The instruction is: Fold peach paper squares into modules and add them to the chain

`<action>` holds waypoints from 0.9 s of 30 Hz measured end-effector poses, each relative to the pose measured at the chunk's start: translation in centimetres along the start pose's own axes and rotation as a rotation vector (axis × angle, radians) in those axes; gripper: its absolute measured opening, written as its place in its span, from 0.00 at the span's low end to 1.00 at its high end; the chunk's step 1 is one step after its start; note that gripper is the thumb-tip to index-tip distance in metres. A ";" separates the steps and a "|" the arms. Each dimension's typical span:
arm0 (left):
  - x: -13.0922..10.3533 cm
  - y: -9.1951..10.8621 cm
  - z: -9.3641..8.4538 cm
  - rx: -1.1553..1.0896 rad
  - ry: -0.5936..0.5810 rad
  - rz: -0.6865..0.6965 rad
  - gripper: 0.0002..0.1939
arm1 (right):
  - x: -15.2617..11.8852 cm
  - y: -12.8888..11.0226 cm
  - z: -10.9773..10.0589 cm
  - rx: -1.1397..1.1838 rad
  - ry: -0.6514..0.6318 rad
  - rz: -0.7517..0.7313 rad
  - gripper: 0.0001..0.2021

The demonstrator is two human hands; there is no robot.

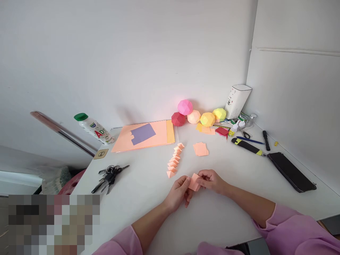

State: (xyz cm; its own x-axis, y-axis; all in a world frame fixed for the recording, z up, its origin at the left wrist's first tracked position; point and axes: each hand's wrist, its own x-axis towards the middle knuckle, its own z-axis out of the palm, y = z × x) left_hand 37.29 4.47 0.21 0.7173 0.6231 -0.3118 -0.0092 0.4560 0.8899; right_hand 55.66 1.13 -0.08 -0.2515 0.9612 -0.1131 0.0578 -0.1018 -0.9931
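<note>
Between my two hands is a small peach paper square (195, 182), creased and tilted above the white table. My left hand (178, 191) pinches its left side, thumb on top. The fingers of my right hand (211, 181) close on its upper right edge. Just beyond my left hand runs a row of several folded peach paper pieces (172, 164), each with a raised point. Past the held square lies a small stack of flat peach paper squares (201, 149).
Several faceted paper balls (185, 107) sit against the wall. Left are keys (110, 176), a bottle (94, 129) and large paper sheets (143, 136). Right are a box cutter (247, 146), a marker (266, 140), a glue bottle (233, 129) and a black phone-like slab (290, 171).
</note>
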 end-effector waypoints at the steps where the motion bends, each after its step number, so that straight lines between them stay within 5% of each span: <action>1: 0.0 0.0 0.0 0.009 0.004 -0.006 0.20 | 0.0 0.0 0.0 0.010 0.002 0.010 0.15; 19: -0.7 -0.7 0.5 0.152 0.062 0.136 0.20 | -0.1 0.3 -0.2 -0.065 -0.002 0.044 0.12; 27: -0.2 -1.6 -0.5 0.368 0.154 0.455 0.17 | 0.0 0.9 -0.3 -0.058 -0.023 0.006 0.15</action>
State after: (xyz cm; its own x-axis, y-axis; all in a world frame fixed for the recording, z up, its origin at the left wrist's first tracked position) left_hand 36.82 3.90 -1.27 0.5889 0.8011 0.1069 -0.0302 -0.1104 0.9934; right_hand 56.02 1.15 -0.99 -0.2731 0.9545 -0.1199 0.1153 -0.0913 -0.9891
